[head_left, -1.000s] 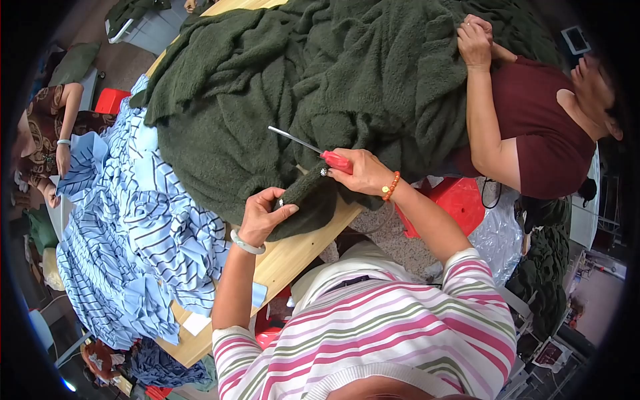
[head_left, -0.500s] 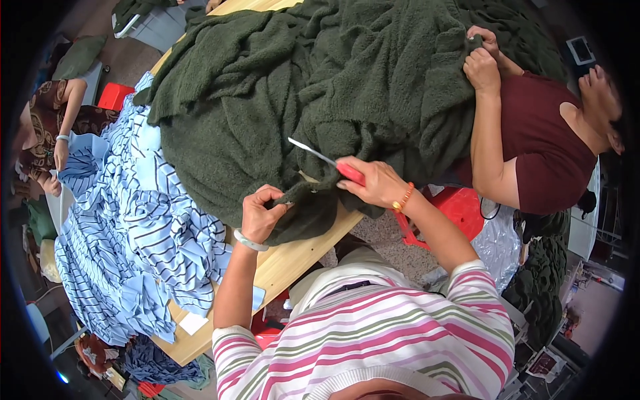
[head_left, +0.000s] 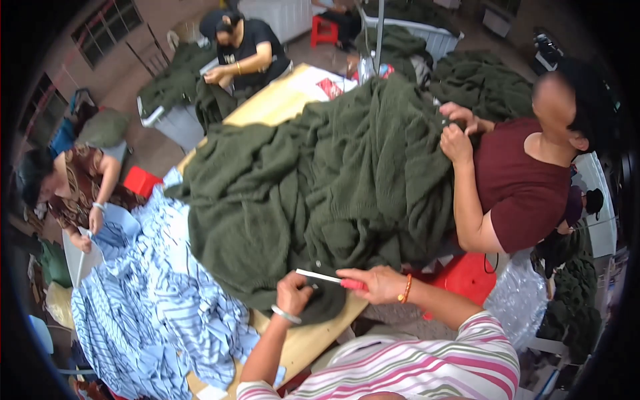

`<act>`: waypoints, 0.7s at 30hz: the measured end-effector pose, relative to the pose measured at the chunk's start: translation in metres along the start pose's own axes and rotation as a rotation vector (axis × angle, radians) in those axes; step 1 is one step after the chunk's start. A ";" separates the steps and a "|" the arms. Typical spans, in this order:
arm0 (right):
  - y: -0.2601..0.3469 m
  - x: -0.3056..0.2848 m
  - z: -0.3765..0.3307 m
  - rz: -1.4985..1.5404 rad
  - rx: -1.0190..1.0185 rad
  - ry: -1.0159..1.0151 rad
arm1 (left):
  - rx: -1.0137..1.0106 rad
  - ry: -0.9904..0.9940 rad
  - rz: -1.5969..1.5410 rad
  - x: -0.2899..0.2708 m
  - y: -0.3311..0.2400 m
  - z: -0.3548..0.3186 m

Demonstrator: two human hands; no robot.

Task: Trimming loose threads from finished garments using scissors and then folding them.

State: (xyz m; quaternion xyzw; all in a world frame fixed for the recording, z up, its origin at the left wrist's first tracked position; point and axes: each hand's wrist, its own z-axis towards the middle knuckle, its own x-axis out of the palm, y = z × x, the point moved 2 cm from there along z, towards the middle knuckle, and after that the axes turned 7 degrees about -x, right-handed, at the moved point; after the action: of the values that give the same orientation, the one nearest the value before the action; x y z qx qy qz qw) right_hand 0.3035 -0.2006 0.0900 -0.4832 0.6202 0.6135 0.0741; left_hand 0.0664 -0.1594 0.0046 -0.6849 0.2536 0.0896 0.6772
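A big heap of dark green knitted cloth (head_left: pixel 313 200) covers much of the wooden table (head_left: pixel 267 343). At its near edge my left hand (head_left: pixel 293 293) is closed, fingers pinching the green fabric. My right hand (head_left: pixel 383 284) is wrapped round the red handle of a tool with a long, narrow, pale blade (head_left: pixel 321 276). That blade points left, its tip close to my left fingers and over the cloth. I cannot make out the tool's exact kind. Small pale spots show on the fabric near the blade.
Blue striped garments (head_left: pixel 160 287) are piled left of the green heap. At right a person in a maroon shirt (head_left: pixel 523 180) handles the green cloth. Two others work at far left and at the back. A red stool (head_left: pixel 460 287) and clear plastic (head_left: pixel 520 300) are at lower right.
The view has tilted up, showing more of the room, and my hands appear lower. The blade has swung from pointing up-left to lying nearly level, its tip nearer my left hand.
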 end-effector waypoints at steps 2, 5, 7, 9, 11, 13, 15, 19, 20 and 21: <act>-0.003 0.018 0.015 0.234 -0.180 -0.072 | -0.047 0.124 -0.046 0.010 -0.010 -0.008; -0.014 0.036 0.035 0.356 -0.386 -0.211 | -0.110 0.229 -0.203 0.017 -0.039 -0.010; -0.014 0.028 0.041 0.315 -0.252 -0.096 | -0.151 0.197 -0.200 0.010 -0.040 -0.015; -0.013 0.017 0.037 0.260 -0.183 -0.095 | -0.087 0.190 -0.048 -0.005 -0.037 -0.019; -0.014 0.006 0.036 0.235 -0.084 -0.145 | -0.141 0.191 -0.014 -0.020 -0.027 -0.018; -0.020 0.000 0.040 0.188 -0.062 -0.258 | -0.248 0.199 -0.217 -0.029 -0.014 -0.019; -0.021 -0.007 0.047 0.175 -0.062 -0.316 | -0.312 0.248 -0.412 -0.034 -0.006 -0.015; -0.022 -0.014 0.060 0.110 0.015 -0.334 | -0.295 0.328 -0.412 -0.039 -0.009 -0.012; -0.023 -0.013 0.062 0.104 0.010 -0.338 | -0.290 0.352 -0.373 -0.040 -0.008 -0.012; -0.025 -0.011 0.061 0.123 0.009 -0.347 | -0.319 0.342 -0.337 -0.041 -0.003 -0.014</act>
State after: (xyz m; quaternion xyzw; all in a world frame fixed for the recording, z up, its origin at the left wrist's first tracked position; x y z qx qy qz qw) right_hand 0.2964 -0.1383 0.0659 -0.3311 0.6293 0.6881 0.1446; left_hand 0.0301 -0.1639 0.0275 -0.8205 0.2296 -0.1023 0.5134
